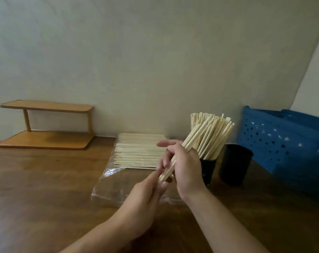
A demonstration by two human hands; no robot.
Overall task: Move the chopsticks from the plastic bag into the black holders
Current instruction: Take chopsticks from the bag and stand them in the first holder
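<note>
Gripping chopstick bundle [170, 166] at frame centre | right hand [187, 168] fingers clamped around it | left hand [145, 201] fingers pinching its lower tips | black holder [208, 169] behind

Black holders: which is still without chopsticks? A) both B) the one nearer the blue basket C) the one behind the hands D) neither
B: the holder nearer the blue basket stands bare, while the holder behind the hands is packed with chopsticks.
</note>
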